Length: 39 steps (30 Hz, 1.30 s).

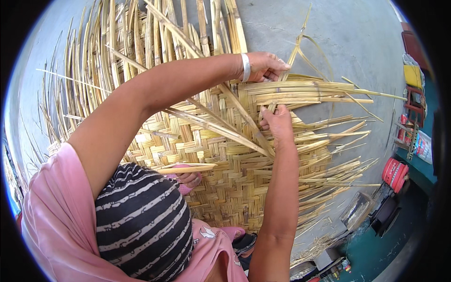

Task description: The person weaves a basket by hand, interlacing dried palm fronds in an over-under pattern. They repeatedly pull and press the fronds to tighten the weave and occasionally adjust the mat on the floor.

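Spread on the floor is a large mat (221,190) woven from flat yellow split-cane strips. At its far right edge lies a bundle of loose strip ends (324,89). My left hand (263,66), with a white band at the wrist, pinches a thin cane strip (297,47) at the bundle's far side; this strip bends over in a loop above the hand. On the bundle's near side my right hand (278,123) is closed, thumb and fingers pinching a strip that appears to cross the bundle. Whether both hands grip one strip, I cannot tell.
Long cane pieces (221,129) lie slantwise across the mat. Unwoven canes (145,40) fan out at the far left. My striped knee (145,221) and a foot in a pink slipper (189,178) are at the mat. A red bucket (395,175) stands at the right.
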Motion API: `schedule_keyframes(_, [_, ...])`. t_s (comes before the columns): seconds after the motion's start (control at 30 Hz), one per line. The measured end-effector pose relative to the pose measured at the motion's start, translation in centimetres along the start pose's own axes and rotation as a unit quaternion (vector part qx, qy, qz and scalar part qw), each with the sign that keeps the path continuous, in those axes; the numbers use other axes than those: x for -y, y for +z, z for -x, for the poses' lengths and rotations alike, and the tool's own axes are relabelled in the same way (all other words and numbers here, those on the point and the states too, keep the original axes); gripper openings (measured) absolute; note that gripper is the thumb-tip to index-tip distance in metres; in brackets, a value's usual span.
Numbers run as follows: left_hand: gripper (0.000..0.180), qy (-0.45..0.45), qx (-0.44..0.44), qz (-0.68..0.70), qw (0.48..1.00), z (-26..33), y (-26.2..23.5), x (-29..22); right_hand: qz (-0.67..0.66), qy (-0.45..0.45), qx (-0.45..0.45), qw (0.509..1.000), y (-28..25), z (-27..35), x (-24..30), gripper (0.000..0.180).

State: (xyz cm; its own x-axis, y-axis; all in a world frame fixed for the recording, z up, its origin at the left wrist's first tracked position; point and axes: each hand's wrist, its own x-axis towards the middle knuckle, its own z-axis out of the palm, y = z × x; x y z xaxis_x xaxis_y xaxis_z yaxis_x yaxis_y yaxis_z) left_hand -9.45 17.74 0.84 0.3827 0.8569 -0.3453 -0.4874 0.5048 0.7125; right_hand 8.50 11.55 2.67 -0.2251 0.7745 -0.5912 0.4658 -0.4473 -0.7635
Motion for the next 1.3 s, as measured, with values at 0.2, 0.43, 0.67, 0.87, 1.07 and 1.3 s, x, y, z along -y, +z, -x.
schedule_keyframes(0.2, [0.027,0.014,-0.068,-0.096,0.993,-0.4,0.2,-0.3,0.002,-0.002,-0.014,1.000,0.1,0.0,-0.3,0.021])
schedule_keyframes(0.43, [0.026,0.131,-0.252,-0.477,0.832,0.5,0.1,0.2,-0.033,-0.016,-0.008,0.999,-0.4,0.2,-0.9,0.032])
schedule_keyframes(0.67, [0.024,0.109,-0.311,-0.543,0.772,0.5,-0.8,0.8,0.076,-0.076,-0.088,0.990,1.3,1.4,-1.4,0.037])
schedule_keyframes(0.87, [0.032,0.085,-0.295,-0.535,0.787,2.3,-1.3,0.8,0.353,-0.265,-0.207,0.873,3.5,3.0,-2.5,0.041])
schedule_keyframes(1.07, [0.024,0.061,-0.301,-0.602,0.737,2.2,-1.6,0.8,0.388,-0.249,-0.195,0.866,4.5,4.0,-3.4,0.041])
schedule_keyframes(1.3, [0.028,0.052,-0.287,-0.594,0.749,3.1,-1.2,0.4,0.478,-0.269,-0.163,0.820,4.6,4.3,-3.5,0.043])
